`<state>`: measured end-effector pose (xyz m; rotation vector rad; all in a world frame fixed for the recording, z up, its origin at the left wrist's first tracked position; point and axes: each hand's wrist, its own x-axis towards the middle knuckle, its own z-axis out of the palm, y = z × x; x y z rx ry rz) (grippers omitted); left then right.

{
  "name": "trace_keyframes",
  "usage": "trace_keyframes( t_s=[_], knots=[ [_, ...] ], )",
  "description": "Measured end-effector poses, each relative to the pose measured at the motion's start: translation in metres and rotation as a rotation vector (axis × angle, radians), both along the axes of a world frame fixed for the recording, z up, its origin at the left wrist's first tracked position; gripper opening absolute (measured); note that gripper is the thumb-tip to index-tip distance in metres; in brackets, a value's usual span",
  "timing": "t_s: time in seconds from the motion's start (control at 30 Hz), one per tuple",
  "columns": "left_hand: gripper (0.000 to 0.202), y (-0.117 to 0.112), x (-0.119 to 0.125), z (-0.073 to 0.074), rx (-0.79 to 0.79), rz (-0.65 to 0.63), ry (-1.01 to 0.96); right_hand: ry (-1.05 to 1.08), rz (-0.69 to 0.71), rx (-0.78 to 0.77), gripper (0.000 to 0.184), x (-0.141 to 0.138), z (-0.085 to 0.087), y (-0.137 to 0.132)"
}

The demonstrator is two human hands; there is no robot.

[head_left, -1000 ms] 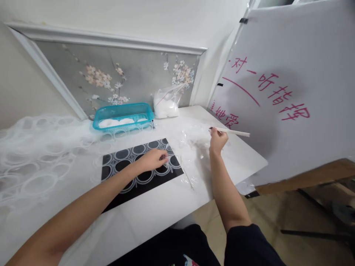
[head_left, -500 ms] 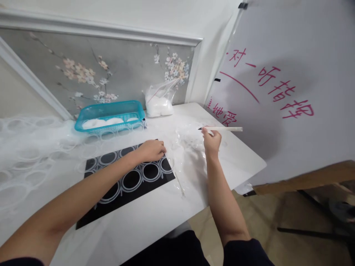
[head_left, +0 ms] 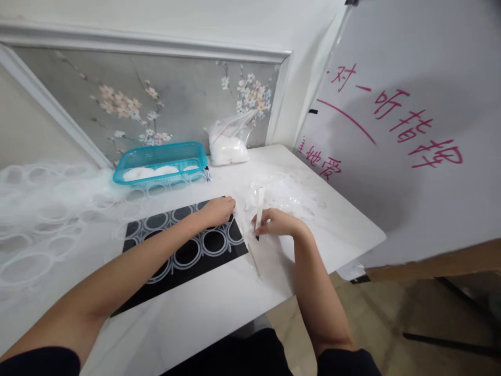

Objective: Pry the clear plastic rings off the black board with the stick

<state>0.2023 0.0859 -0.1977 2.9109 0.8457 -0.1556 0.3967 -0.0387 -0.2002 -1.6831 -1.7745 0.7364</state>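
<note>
My left hand (head_left: pixel 219 210) rests at the far right corner of a black mat (head_left: pixel 136 292), fingers curled down; what lies under the fingertips is hidden. Over the mat is sheer white material with rows of rings (head_left: pixel 214 243), partly covered by my left forearm. My right hand (head_left: pixel 274 222) grips a slim white pen-like tool (head_left: pixel 260 203), nearly upright, its dark tip pointing down close to the table just right of the mat. Beside the mat's right end lies a thin pale strip (head_left: pixel 253 260). Crumpled clear film (head_left: pixel 284 193) is behind my right hand.
A blue plastic basket (head_left: pixel 122 166) with white round pieces in it stands at the back. Next to it is a clear bag of white material (head_left: pixel 229 149). More ringed sheer material (head_left: pixel 31 230) heaps at the left. A whiteboard (head_left: pixel 442 209) leans beyond the table's right edge.
My right hand has moved left and nearer to me, turning the tool from level to nearly upright, tip down. My left hand has stayed at the mat's corner.
</note>
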Motion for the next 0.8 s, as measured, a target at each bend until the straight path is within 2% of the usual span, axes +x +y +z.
trace_keyframes(
  t_s=[0.17,0.23,0.37,0.4,0.5,0.6,0.73,0.8],
  knots=[
    [0.025,0.010,-0.003,-0.001,-0.049,0.080,-0.021,-0.011,0.041,-0.130,0.012,-0.008,0.001,0.005],
    [0.022,0.011,-0.004,0.000,-0.084,0.061,-0.040,0.040,0.040,-0.073,0.005,-0.015,0.005,0.007],
    [0.016,0.011,-0.004,-0.001,-0.176,0.007,-0.094,0.313,0.148,0.133,0.012,-0.034,0.011,0.010],
    [0.015,0.012,-0.004,-0.002,-0.203,-0.001,-0.111,0.347,0.169,0.122,0.012,-0.038,0.010,0.011],
    [0.010,0.020,-0.004,-0.006,-0.269,0.023,-0.179,0.297,0.153,-0.062,0.010,-0.045,0.003,0.015],
    [0.016,0.037,-0.004,-0.008,-0.284,0.159,-0.300,0.257,0.120,-0.171,0.009,-0.044,-0.005,0.018],
    [0.031,0.061,-0.004,-0.013,-0.276,0.424,-0.489,0.292,0.122,-0.200,0.016,-0.037,-0.008,0.020],
    [0.033,0.066,-0.004,-0.015,-0.283,0.494,-0.556,0.344,0.116,-0.223,0.020,-0.031,-0.006,0.020]
  ],
)
